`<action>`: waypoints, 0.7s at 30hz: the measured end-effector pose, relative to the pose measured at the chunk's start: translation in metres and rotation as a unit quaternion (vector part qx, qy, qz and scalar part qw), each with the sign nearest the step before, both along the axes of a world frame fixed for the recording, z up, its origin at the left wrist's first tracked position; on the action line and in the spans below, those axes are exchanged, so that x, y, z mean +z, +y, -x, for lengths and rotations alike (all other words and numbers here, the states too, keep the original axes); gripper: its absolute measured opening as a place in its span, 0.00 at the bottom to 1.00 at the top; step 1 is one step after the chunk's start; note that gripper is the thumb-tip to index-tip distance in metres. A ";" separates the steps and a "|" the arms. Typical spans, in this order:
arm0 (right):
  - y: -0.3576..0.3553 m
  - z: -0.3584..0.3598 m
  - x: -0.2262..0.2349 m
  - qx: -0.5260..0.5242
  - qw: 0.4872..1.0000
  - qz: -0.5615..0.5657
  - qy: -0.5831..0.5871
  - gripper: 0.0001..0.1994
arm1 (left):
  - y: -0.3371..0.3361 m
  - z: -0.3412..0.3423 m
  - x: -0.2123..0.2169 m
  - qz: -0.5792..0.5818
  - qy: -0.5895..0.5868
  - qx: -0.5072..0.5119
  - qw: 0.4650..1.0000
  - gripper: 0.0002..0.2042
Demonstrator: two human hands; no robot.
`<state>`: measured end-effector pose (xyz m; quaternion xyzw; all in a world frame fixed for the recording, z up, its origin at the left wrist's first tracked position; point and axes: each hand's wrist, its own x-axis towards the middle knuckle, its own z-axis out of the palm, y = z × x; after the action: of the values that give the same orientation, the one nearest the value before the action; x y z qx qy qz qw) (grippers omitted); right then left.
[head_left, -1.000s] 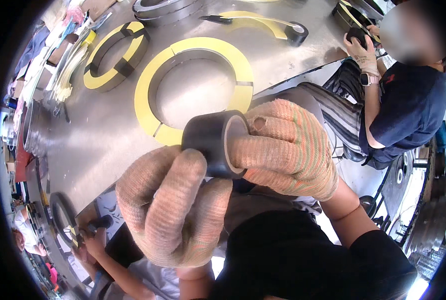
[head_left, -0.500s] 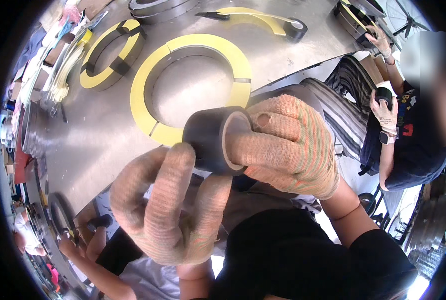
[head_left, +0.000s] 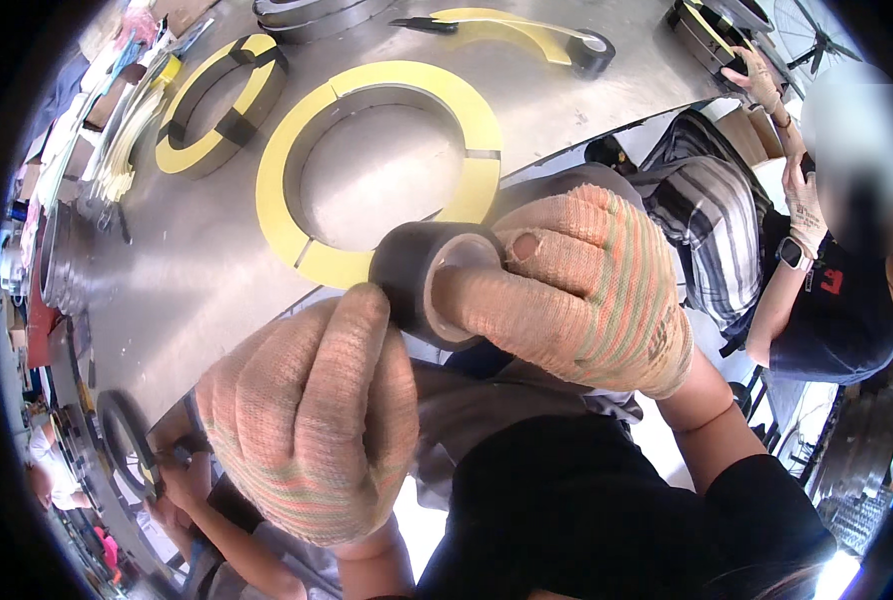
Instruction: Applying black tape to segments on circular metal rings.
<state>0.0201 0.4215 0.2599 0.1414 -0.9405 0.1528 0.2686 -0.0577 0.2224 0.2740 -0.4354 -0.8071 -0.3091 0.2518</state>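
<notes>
Gripping a black roll of tape (head_left: 419, 278), the gloved right hand (head_left: 587, 290) is closing around it with fingers inside the core. The gloved left hand (head_left: 312, 420) is pinching its edge above the grey metal worktop (head_left: 187, 290), near a large yellow split ring (head_left: 297, 150).
</notes>
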 end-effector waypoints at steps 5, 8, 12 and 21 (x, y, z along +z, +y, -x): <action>-0.002 0.000 -0.001 0.000 1.000 0.003 0.028 0.19 | -0.001 -0.001 0.008 0.063 0.064 0.030 0.996 0.16; -0.005 -0.003 0.000 -0.015 1.000 -0.008 0.006 0.18 | 0.002 -0.002 0.006 0.077 0.100 0.044 0.991 0.16; -0.008 -0.006 -0.001 -0.036 0.999 0.014 0.001 0.17 | 0.002 -0.005 0.002 0.041 0.102 0.043 0.993 0.15; -0.011 -0.014 -0.002 -0.028 0.995 0.101 -0.004 0.18 | 0.004 0.003 -0.018 -0.254 -0.096 -0.114 0.956 0.15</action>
<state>0.0336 0.4106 0.2576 0.0864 -0.9250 0.2396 0.2821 -0.0604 0.2259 0.2557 -0.4139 -0.6675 -0.5712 0.2386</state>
